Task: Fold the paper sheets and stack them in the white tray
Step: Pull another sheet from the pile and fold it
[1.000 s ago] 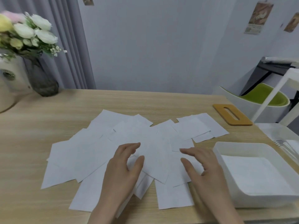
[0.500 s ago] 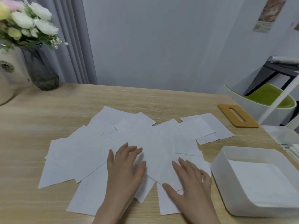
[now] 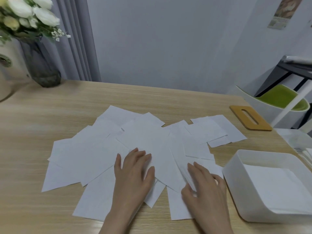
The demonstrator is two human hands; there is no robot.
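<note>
Paper sheets: many white, unfolded, fanned in overlapping layers across the middle of the table, from centre left to right of centre. One sheet lies at lower centre between the two hands, its right edge under the right hand.

White tray: lower right of the frame, on the table, just beside the right end of the fan. Holds flat white paper already; how many pieces cannot be told.

Risks, as judged:
- Sheets overlap closely, so lifting one edge may drag or raise a neighbour with it.
- Fold may run crooked if the flat hand lets the sheet slide on the smooth paper beneath.
- Loose sheets near the lower edge of the frame could be swept off the table by a wrist.

Left hand: lower centre, palm down, fingers straight and slightly spread, resting flat on the sheets. Grip spread; it presses, holds nothing.

Right hand: lower right of centre, just left of the tray, palm down, fingers curved. Thumb and fingers appear to pinch the raised right edge of the sheet; blur there leaves this uncertain.

Other items: vase with flowers, upper left; wooden coaster, right of centre, above the tray.
</note>
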